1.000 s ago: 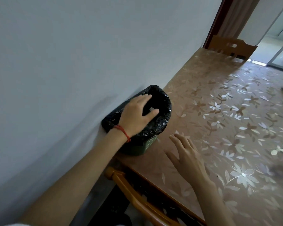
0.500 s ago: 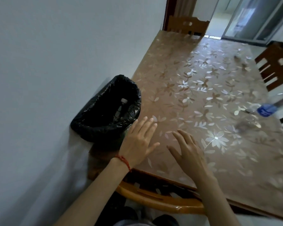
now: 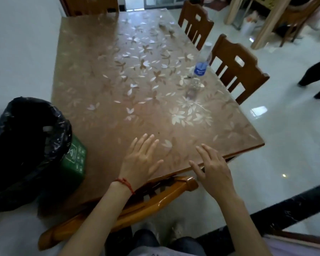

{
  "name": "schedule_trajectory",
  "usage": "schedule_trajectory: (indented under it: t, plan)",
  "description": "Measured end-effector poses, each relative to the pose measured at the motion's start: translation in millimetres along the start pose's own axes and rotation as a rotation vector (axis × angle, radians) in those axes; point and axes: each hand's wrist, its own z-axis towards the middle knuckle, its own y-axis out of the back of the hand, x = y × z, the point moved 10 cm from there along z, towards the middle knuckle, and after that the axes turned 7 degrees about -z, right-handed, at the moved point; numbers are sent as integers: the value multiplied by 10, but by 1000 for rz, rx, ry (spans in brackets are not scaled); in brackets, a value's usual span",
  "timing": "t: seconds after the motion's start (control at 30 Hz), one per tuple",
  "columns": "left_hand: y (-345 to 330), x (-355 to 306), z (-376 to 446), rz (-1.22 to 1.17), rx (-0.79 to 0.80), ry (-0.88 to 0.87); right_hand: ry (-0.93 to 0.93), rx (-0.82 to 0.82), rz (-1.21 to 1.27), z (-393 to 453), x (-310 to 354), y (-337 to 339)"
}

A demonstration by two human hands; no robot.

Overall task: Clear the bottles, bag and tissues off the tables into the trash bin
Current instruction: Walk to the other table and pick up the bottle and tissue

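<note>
- One trash bin (image 3: pixel 73 159), black-lined, is seen at the table's (image 3: pixel 103 85) near left corner.
- One bottle (image 3: pixel 201 61) is seen at the far right edge.
- Two hands are held empty: left hand (image 3: pixel 141 160) and right hand (image 3: pixel 213 169), fingers spread.
- Three chairs are counted.

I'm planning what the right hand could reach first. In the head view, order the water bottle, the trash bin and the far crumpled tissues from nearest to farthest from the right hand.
1. Water bottle: standing ahead of the right hand, near the table's right edge.
2. Trash bin: far left, on the table's near corner by the wall.
3. Crumpled tissues: at the table's far end.
</note>
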Motion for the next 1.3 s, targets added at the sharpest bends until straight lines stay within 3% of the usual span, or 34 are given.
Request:
schedule_trajectory:
  t: [0.47,0.8,1.0,1.3]
  plan:
    - [-695,-1808,824,-108,155,-394,-595,-66,-49,-1370,-1943,171]
    - [-1039,-3263,1052,-157,258,-676,-963,-66,-35,-2510,-2761,213]
    - [-1243,-3966,1143,-174,339,-770,-1086,-76,-9,-2877,-3134,309]
    - [-1479,-4543,1677,-147,350,-792,-1131,-99,-6,-2700,-3880,447]
